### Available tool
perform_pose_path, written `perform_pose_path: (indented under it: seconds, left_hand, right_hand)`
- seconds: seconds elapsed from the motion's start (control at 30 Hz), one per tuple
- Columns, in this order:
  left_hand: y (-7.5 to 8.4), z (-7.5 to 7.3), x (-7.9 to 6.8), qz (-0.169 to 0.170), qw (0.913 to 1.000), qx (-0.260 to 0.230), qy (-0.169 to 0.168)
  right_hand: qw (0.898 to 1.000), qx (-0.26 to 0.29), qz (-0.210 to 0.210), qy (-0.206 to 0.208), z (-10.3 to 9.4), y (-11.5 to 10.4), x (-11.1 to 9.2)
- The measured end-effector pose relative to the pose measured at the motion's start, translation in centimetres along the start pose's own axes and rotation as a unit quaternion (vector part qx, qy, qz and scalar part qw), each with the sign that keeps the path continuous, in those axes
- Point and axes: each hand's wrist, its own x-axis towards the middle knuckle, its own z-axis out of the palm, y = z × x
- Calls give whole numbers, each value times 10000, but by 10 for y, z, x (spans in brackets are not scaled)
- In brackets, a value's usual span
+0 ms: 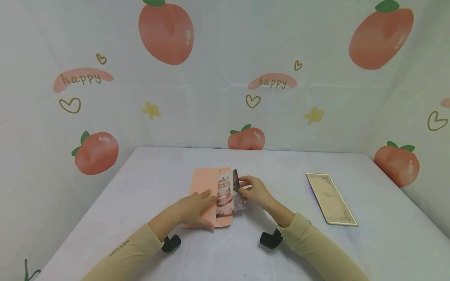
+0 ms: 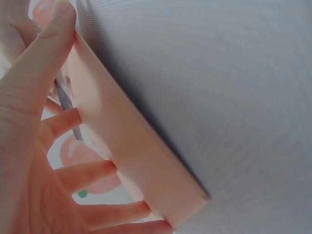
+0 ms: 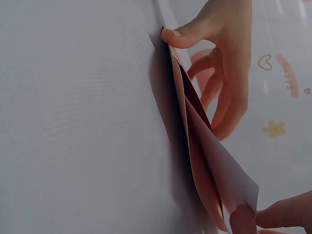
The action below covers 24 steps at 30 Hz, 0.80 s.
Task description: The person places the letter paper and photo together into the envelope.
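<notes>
A peach-pink envelope (image 1: 205, 179) lies on the table with its opening to the right. A printed card with a pinkish picture (image 1: 225, 195) sticks partly out of that opening. My left hand (image 1: 195, 206) rests on the envelope with fingers spread and the thumb at its near edge. At the open side, my right hand (image 1: 259, 192) pinches the outer part of the card, where a dark strip and a pale, see-through piece show. In the right wrist view, the envelope's mouth (image 3: 192, 97) gapes, and the card's corner (image 3: 243, 187) sits between the right fingertips.
A cream-gold card with ornate corners (image 1: 330, 199) lies farther right on the white table (image 1: 154, 168). Black wrist devices (image 1: 271, 239) hang below both forearms. A white cloth backdrop with peaches (image 1: 225, 50) stands behind the table.
</notes>
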Motion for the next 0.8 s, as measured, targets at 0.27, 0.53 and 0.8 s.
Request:
perform_pose_path:
  seconds: [0.27, 0.53, 0.8]
  left_hand:
    - [1, -1, -1, 171, 9998, 39, 96]
    - [0, 0, -1, 219, 9996, 49, 167]
    - [0, 0, -2, 179, 9997, -94, 126]
  right_hand:
    - [9998, 52, -42, -196, 4, -2, 0]
    - [9996, 57, -135, -258, 8, -3, -1]
    - [9997, 69, -126, -212, 12, -1, 1]
